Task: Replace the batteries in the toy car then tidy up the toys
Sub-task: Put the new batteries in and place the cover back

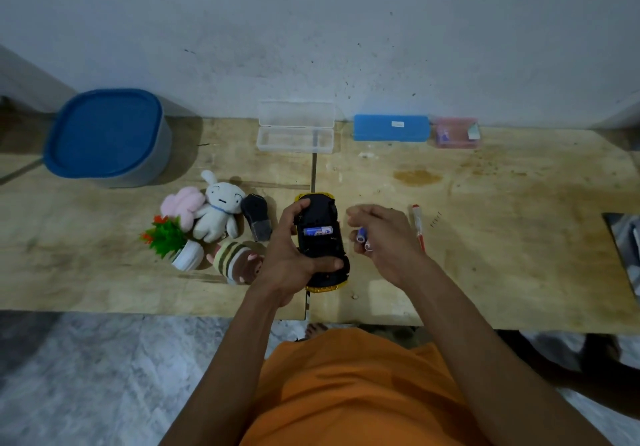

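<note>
A yellow toy car (320, 210) lies upside down at the middle of the wooden table, its black underside up. My left hand (291, 258) grips it from the left side. One blue battery (318, 231) lies in the open compartment. Just right of the car, my right hand (384, 238) holds another blue battery (361, 236) between its fingers. A black battery cover (257, 216) rests left of the car. A red screwdriver (418, 226) lies right of my right hand, with small screws (435, 219) beside it.
Soft toys sit at the left: a white rabbit (218, 213), a pink plush (183, 205), a striped doll (235, 260) and a small fake plant (173, 241). A blue-lidded bin (107, 137), an open clear case (296, 127), a blue box (391, 128) and a pink box (457, 132) line the back.
</note>
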`<state>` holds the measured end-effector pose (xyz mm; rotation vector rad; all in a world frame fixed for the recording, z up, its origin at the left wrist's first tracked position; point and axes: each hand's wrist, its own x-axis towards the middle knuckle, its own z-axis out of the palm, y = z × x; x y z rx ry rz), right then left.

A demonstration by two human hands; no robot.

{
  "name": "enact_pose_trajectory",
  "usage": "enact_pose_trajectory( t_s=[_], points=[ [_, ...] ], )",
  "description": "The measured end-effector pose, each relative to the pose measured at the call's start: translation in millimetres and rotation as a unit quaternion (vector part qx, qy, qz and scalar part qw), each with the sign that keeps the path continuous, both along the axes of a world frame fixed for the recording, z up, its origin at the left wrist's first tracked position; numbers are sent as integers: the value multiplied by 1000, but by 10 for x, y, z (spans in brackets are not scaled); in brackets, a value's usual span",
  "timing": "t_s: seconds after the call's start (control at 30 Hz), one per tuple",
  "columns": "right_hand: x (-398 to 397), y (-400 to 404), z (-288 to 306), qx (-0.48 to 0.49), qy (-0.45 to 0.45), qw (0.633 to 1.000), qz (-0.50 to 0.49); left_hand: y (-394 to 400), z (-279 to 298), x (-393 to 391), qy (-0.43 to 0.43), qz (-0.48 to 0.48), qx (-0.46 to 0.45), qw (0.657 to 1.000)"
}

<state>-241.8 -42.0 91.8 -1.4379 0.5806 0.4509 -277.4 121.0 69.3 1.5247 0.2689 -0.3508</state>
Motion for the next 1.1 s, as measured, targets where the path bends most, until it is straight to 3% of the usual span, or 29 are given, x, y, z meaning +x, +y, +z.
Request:
enact_pose_trajectory(
  t_s=[0.1,0.47,0.57,0.63,0.7,0.8,0.93,1.1],
  points=[
    [-14,-146,60,165,51,982,-81,49,-41,-43,18,11,2,1000],
    [-161,-110,-62,255,124,947,-152,15,-43,-69,14,5,-21,1000],
    [-197,-80,-73,163,87,974,-127,20,-42,-95,9,-1,-6,1000],
    [-204,-66,-98,49,4,995,-87,22,-25,-102,3,-11,5,1000],
    [-192,-45,-98,-76,-111,991,-10,25,-4,-112,3,-19,3,1000],
    [-163,0,-51,-161,-245,950,104,24,12,-113,6,-29,-16,999],
    [-114,70,-34,-185,-322,895,245,12,41,-99,10,-44,-43,998],
    [-61,119,-108,-314,-410,762,390,40,40,-99,4,-42,-51,998]
  ],
)
